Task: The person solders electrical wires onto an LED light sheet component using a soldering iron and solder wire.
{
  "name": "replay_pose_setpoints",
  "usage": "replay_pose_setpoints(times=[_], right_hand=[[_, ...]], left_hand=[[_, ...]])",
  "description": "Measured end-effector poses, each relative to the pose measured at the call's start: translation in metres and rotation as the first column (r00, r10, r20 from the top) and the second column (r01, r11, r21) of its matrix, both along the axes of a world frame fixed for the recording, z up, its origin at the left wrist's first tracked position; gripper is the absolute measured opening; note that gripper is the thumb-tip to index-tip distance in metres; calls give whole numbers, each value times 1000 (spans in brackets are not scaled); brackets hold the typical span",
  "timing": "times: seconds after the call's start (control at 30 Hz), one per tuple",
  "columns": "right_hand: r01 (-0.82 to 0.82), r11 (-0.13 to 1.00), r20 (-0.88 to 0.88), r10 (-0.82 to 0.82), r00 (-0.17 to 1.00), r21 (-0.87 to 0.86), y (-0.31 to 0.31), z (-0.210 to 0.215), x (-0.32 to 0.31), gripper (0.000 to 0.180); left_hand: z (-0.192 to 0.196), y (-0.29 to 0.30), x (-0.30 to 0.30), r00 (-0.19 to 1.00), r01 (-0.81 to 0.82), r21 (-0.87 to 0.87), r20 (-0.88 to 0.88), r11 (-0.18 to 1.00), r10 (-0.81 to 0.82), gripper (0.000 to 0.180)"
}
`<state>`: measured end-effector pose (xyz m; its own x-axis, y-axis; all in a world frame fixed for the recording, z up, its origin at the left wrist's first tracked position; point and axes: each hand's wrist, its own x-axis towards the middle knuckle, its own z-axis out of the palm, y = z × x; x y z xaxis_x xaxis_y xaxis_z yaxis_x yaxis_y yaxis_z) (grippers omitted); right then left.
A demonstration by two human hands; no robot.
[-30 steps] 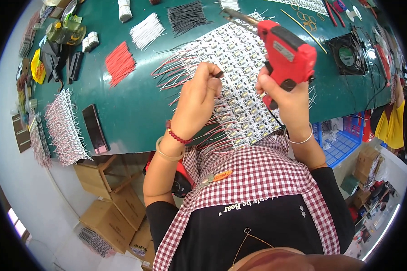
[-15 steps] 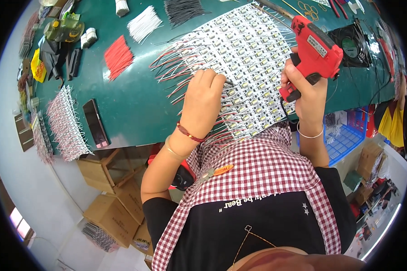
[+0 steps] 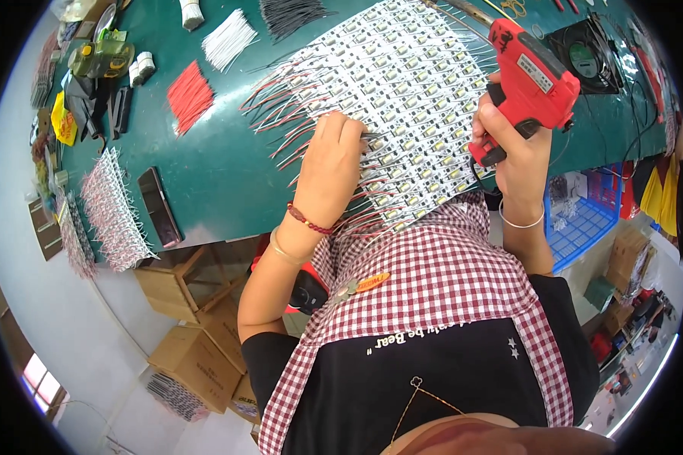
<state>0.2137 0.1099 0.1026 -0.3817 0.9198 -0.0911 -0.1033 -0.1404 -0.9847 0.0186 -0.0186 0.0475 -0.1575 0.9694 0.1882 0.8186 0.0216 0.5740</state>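
Observation:
A white panel of small LED boards [image 3: 421, 91] lies on the green bench, with red and black wires [image 3: 292, 125] fringing its left side. My left hand [image 3: 330, 163] rests over that wired edge, its fingers pinched together. A thin dark piece shows at the fingertips; what it is I cannot make out. In my right hand [image 3: 520, 155] is a red soldering gun [image 3: 535, 76], gripped by its handle over the panel's right side. Its long metal barrel points up and left toward the far edge of the panel.
Red wires [image 3: 190, 97], white wires [image 3: 230, 39] and black wires [image 3: 290, 17] lie in piles on the left and far bench. A phone [image 3: 159, 206] sits beside wired boards [image 3: 116, 212]. A black fan [image 3: 584, 57] stands right; a blue basket [image 3: 584, 224] is below.
My left hand has shifted slightly left along with the panel's wired edge in view. My right hand still holds the soldering gun in nearly the same place.

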Motion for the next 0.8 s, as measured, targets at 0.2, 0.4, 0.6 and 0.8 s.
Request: replay_pose_setpoints(times=[0.2, 0.4, 0.6, 0.8], right_hand=[[19, 1000, -2, -19, 1000, -3, 0, -2, 4, 36], [18, 1000, -22, -19, 1000, -25, -1, -2, 6, 35], [78, 997, -36, -78, 996, 17, 3, -9, 11, 35], [49, 999, -59, -48, 997, 1, 1, -8, 10, 35]], left_hand=[[1, -1, 2, 999, 20, -21, 48, 1000, -19, 21], [9, -5, -8, 1000, 5, -88, -5, 996, -5, 21], [39, -20, -21, 978, -182, -97, -120, 979, 170, 21], [10, -11, 23, 997, -20, -9, 80, 1000, 21, 23]])
